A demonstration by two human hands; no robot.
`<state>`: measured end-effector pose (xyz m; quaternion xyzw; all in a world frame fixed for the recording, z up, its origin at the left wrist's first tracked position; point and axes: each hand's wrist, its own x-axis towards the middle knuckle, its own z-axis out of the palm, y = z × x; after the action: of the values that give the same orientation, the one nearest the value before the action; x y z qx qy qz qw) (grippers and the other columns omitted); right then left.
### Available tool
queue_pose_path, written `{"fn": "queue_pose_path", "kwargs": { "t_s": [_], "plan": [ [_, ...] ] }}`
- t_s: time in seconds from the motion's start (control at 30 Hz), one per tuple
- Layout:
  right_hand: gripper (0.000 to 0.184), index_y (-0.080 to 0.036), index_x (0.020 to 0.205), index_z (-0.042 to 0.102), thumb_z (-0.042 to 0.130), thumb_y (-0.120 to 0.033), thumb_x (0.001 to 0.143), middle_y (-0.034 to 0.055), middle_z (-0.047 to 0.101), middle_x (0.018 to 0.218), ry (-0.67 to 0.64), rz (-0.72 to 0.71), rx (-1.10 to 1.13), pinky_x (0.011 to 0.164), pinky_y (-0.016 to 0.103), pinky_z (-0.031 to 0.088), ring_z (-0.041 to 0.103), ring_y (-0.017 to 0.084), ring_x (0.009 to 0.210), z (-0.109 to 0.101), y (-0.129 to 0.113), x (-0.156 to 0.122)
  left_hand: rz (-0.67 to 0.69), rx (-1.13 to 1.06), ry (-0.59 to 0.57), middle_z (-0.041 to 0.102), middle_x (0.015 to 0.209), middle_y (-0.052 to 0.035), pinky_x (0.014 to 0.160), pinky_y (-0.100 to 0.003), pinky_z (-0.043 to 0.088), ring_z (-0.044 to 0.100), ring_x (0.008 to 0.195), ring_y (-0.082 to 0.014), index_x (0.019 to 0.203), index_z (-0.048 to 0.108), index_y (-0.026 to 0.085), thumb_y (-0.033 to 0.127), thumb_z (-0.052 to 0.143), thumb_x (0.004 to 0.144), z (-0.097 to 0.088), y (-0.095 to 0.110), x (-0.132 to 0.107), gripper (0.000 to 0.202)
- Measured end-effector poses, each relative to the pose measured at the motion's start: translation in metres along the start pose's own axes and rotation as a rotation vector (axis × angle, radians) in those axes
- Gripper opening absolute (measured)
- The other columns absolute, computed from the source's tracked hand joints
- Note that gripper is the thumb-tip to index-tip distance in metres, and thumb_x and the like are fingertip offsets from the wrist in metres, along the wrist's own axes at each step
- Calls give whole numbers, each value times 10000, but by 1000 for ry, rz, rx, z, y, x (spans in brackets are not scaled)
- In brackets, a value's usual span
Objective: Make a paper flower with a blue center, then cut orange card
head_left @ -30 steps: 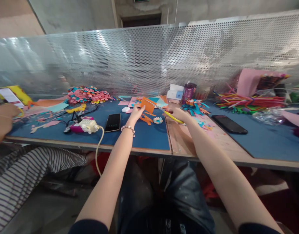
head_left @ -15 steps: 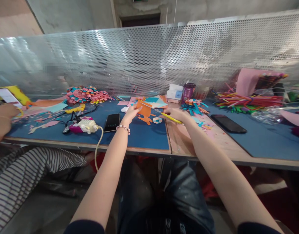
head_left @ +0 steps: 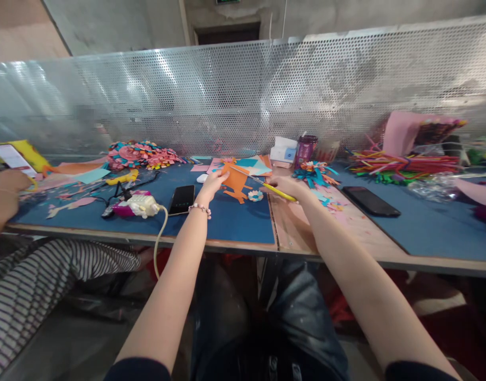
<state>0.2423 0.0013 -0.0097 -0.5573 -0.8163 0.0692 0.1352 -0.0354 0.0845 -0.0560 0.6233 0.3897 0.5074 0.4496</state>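
Observation:
Pinched in my left hand [head_left: 211, 186] is an orange sheet [head_left: 235, 175], of paper or felt, raised a little over the table. My right hand [head_left: 284, 186] grips yellow-handled scissors [head_left: 280, 191], and their blades point left against the sheet's upper right edge. Orange offcuts [head_left: 235, 196] lie just below the sheet. A small white and blue flower [head_left: 255, 196] rests on the blue mat [head_left: 243, 227] between my hands. Beyond them are flat pieces of light blue sheet [head_left: 255, 165] and pink sheet.
A phone [head_left: 182, 200] and a power strip [head_left: 137, 205] with a cable lie left of my left arm. Another phone [head_left: 370, 201] is on the right, before bundled coloured stems [head_left: 405, 163]. A purple cup [head_left: 306, 151] stands behind. Another person's hand [head_left: 7, 185] is at far left.
The orange sheet and my left hand have shifted very slightly. The scissors stay against the sheet's edge, and everything else looks the same.

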Motion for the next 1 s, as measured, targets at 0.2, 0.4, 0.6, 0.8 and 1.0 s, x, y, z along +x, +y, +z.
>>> {"fn": "queue_pose_path", "kwargs": {
  "t_s": [0.2,0.4,0.6,0.8,1.0],
  "plan": [
    [590,-204,862,667,419,-739,855,9,597,655,-11,9,-26,516,266,299,507,136,527,3,3,2,-8,-12,15,725,1058,-103,704,-292,537,675,964,-247,1042,712,184,394,705,801,-1,0,1,320],
    [646,-176,783,641,369,-755,874,42,603,679,-31,-50,-116,546,271,306,521,154,598,-4,-8,1,-10,-6,13,735,1001,-101,695,-300,533,681,916,-247,1012,720,171,404,708,802,-2,0,1,313],
    [723,-163,789,647,330,-810,847,61,619,675,-57,-73,-144,571,266,299,532,164,624,-2,-1,7,-13,-11,22,734,1019,-96,723,-305,539,672,978,-257,1027,717,180,394,708,808,-3,0,1,306],
    [744,-144,841,655,316,-807,854,90,655,733,-67,-86,-165,570,265,282,534,167,648,0,1,11,-18,-16,-5,726,1011,-108,720,-310,544,679,961,-248,1019,718,170,385,717,800,-4,-2,3,307],
    [762,-135,827,649,295,-809,858,92,649,746,-84,-96,-160,556,258,268,517,155,628,1,-1,11,-12,-28,-38,730,988,-111,711,-316,553,683,945,-256,1012,718,154,399,727,789,-3,-5,4,331]
  ]
}}
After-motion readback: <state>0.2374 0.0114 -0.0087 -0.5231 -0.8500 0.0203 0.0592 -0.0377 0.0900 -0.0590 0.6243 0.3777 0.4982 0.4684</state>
